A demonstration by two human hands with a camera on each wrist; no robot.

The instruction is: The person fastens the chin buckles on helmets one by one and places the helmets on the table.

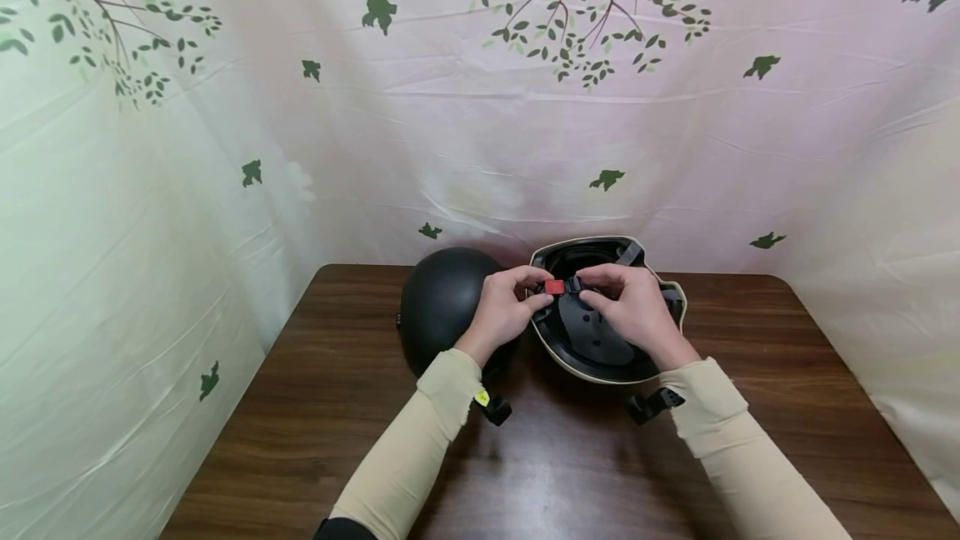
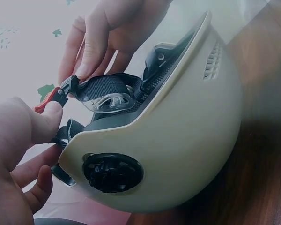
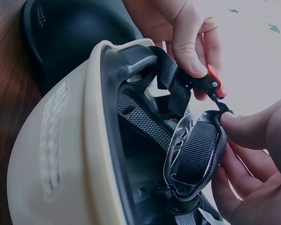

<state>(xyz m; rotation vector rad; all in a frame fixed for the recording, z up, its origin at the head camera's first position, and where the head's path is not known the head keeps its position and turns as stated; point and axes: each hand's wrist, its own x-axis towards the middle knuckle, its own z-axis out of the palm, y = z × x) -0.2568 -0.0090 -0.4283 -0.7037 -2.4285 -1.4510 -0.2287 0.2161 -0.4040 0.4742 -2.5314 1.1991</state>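
A cream helmet (image 2: pixel 178 140) lies upside down, its black lining (image 1: pixel 596 332) facing up. Above its opening, my left hand (image 1: pixel 501 311) pinches a red and black buckle (image 1: pixel 554 287) between thumb and fingers. My right hand (image 1: pixel 633 307) pinches the black strap end beside it, thumb on the webbing in the right wrist view. Buckle and strap end meet between the two hands; whether they are latched I cannot tell. A black chin strap (image 3: pixel 196 145) with a clear plastic piece (image 2: pixel 107 104) hangs from the right hand's side.
A black helmet (image 1: pixel 442 298) sits dome up left of the cream one, partly behind my left forearm. Both stand near the back of the brown wooden table (image 1: pixel 315 407). A leaf-printed curtain (image 1: pixel 480 132) hangs behind. A black round knob (image 2: pixel 113 172) juts from the cream shell.
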